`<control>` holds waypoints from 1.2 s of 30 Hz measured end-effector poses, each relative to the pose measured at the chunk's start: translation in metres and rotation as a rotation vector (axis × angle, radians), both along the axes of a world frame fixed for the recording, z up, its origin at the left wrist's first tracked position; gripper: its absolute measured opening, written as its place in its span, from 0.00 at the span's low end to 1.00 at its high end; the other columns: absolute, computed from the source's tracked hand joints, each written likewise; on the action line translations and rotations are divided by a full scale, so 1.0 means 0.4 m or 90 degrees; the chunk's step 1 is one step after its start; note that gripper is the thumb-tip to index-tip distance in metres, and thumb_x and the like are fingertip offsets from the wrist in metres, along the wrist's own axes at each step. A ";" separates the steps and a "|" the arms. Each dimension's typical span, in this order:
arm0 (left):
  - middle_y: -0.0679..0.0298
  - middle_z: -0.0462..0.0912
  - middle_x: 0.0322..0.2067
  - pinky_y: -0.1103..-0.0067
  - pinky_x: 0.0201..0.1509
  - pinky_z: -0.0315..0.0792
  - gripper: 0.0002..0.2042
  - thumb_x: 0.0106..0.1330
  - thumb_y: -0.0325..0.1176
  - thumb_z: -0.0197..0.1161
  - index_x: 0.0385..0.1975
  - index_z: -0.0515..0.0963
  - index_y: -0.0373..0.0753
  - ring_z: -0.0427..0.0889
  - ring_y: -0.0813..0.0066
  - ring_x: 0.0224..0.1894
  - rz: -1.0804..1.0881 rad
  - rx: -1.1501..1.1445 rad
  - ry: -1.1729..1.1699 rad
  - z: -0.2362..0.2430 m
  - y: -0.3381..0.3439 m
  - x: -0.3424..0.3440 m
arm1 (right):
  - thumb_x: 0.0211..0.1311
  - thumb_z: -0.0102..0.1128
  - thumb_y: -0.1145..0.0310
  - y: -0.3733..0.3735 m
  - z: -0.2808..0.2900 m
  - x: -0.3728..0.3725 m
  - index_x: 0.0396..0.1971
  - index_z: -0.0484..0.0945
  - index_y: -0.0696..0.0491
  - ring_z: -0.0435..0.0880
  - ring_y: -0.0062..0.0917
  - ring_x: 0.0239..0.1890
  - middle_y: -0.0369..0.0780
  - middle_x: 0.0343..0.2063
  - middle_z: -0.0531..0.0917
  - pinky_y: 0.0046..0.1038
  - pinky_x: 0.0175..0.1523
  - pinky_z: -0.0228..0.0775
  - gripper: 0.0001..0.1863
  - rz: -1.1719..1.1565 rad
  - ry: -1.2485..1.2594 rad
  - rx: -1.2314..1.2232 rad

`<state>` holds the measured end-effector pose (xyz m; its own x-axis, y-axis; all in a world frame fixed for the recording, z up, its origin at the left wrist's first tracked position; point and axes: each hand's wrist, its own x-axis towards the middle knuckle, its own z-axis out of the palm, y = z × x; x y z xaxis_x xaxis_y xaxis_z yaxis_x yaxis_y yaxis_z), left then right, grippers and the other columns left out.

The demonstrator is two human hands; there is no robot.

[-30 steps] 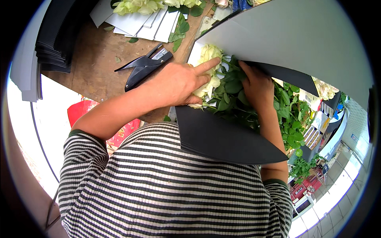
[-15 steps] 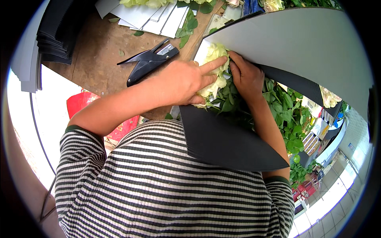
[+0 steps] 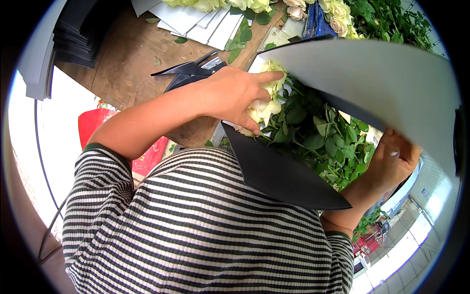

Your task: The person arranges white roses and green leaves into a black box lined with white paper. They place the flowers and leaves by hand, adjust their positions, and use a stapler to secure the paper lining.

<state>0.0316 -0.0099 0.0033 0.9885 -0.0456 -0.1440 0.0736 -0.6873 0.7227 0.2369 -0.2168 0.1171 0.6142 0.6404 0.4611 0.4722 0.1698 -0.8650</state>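
Left hand [image 3: 237, 98] lay spread over cream roses [image 3: 266, 111] between card flaps [image 3: 289, 171]; right hand [image 3: 394, 154] curled at the grey flap's [image 3: 364, 68] edge, grip unclear; pressure risked bruising blooms, a slipping flap crushing leaves [image 3: 313, 142]

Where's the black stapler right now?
In the head view, left of centre, the black stapler lies on the wooden table, partly hidden behind the left forearm and just below the white sheets.

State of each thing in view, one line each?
Pale yellow roses: in bloom
Left hand: spread over the roses
Grey sheet: raised, curved
Right hand: at grey sheet's edge, grip unclear
Black flap: open, leaves uncovered
Black stapler: lying unheld, partly hidden
White cards: overlapping
Dark sheets: stacked
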 end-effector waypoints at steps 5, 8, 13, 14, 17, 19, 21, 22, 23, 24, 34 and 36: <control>0.60 0.76 0.53 0.66 0.44 0.75 0.28 0.45 0.53 0.71 0.43 0.82 0.40 0.81 0.55 0.44 0.037 -0.091 -0.021 -0.016 0.003 -0.014 | 0.39 0.60 0.87 0.035 0.116 -0.056 0.35 0.81 0.64 0.85 0.30 0.30 0.48 0.31 0.85 0.24 0.33 0.76 0.17 0.444 -0.148 -0.440; 0.56 0.74 0.55 0.67 0.50 0.74 0.21 0.56 0.39 0.64 0.48 0.78 0.37 0.79 0.52 0.49 0.101 -0.328 -0.095 -0.053 -0.011 -0.031 | 0.45 0.60 0.85 0.015 0.034 -0.099 0.40 0.81 0.58 0.86 0.39 0.39 0.44 0.39 0.85 0.31 0.43 0.79 0.18 0.519 -0.078 -0.551; 0.52 0.74 0.52 0.72 0.51 0.72 0.10 0.63 0.25 0.55 0.43 0.77 0.33 0.78 0.60 0.49 0.397 -0.348 -0.268 -0.137 -0.072 -0.078 | 0.55 0.57 0.72 0.012 -0.057 -0.126 0.42 0.79 0.60 0.85 0.42 0.44 0.48 0.43 0.84 0.35 0.50 0.77 0.15 0.600 -0.091 -0.562; 0.55 0.76 0.46 0.74 0.45 0.72 0.07 0.62 0.25 0.56 0.38 0.76 0.34 0.79 0.64 0.43 0.470 -0.355 -0.242 -0.111 -0.078 -0.088 | 0.56 0.57 0.70 0.014 -0.066 -0.128 0.43 0.79 0.61 0.84 0.43 0.44 0.49 0.43 0.83 0.35 0.51 0.77 0.16 0.611 -0.099 -0.582; 0.58 0.77 0.42 0.73 0.42 0.73 0.08 0.59 0.29 0.62 0.38 0.77 0.37 0.78 0.65 0.42 0.264 -0.286 -0.268 -0.043 -0.068 -0.064 | 0.55 0.56 0.69 -0.016 -0.123 -0.113 0.49 0.77 0.54 0.84 0.35 0.45 0.41 0.45 0.83 0.33 0.45 0.79 0.19 0.632 -0.177 -0.569; 0.59 0.78 0.41 0.70 0.45 0.74 0.13 0.57 0.37 0.66 0.38 0.78 0.39 0.78 0.61 0.43 0.047 -0.196 -0.224 -0.004 -0.058 -0.031 | 0.56 0.56 0.68 -0.014 -0.145 -0.111 0.50 0.77 0.52 0.84 0.34 0.45 0.39 0.45 0.83 0.33 0.43 0.78 0.20 0.652 -0.205 -0.577; 0.58 0.75 0.53 0.69 0.52 0.72 0.17 0.52 0.39 0.68 0.42 0.80 0.40 0.73 0.60 0.52 -0.093 -0.071 -0.152 0.006 -0.056 0.000 | 0.57 0.55 0.67 0.007 -0.153 -0.107 0.52 0.76 0.51 0.83 0.35 0.44 0.37 0.45 0.83 0.33 0.42 0.78 0.21 0.691 -0.220 -0.637; 0.57 0.73 0.57 0.67 0.54 0.71 0.19 0.51 0.40 0.70 0.43 0.81 0.41 0.71 0.59 0.56 -0.135 0.012 -0.114 0.018 -0.060 0.013 | 0.59 0.53 0.66 0.002 -0.169 -0.107 0.53 0.75 0.50 0.83 0.36 0.44 0.37 0.46 0.83 0.34 0.44 0.77 0.21 0.685 -0.221 -0.609; 0.58 0.67 0.62 0.65 0.56 0.70 0.20 0.50 0.40 0.70 0.44 0.81 0.42 0.66 0.60 0.60 -0.159 0.057 -0.039 0.039 -0.067 0.029 | 0.60 0.52 0.66 -0.015 -0.181 -0.104 0.53 0.75 0.50 0.83 0.36 0.44 0.38 0.46 0.82 0.35 0.44 0.77 0.20 0.673 -0.202 -0.604; 0.56 0.65 0.64 0.64 0.55 0.70 0.20 0.50 0.40 0.69 0.44 0.81 0.41 0.65 0.59 0.61 -0.171 0.099 -0.020 0.039 -0.076 0.035 | 0.61 0.51 0.66 -0.025 -0.193 -0.101 0.54 0.75 0.50 0.83 0.36 0.45 0.38 0.46 0.82 0.36 0.45 0.77 0.20 0.667 -0.179 -0.592; 0.53 0.64 0.64 0.63 0.51 0.69 0.20 0.48 0.39 0.69 0.42 0.81 0.39 0.66 0.58 0.59 -0.179 0.215 -0.040 0.028 -0.109 0.026 | 0.62 0.54 0.77 0.081 0.125 0.532 0.44 0.80 0.54 0.81 0.26 0.42 0.38 0.41 0.83 0.26 0.48 0.72 0.11 -0.143 -0.346 -0.337; 0.53 0.64 0.63 0.62 0.50 0.69 0.20 0.48 0.39 0.69 0.41 0.81 0.39 0.66 0.57 0.58 -0.200 0.210 -0.066 0.026 -0.106 0.035 | 0.57 0.60 0.74 -0.083 0.019 0.748 0.45 0.82 0.42 0.78 0.31 0.47 0.38 0.54 0.77 0.32 0.52 0.72 0.16 -0.377 -0.709 -0.704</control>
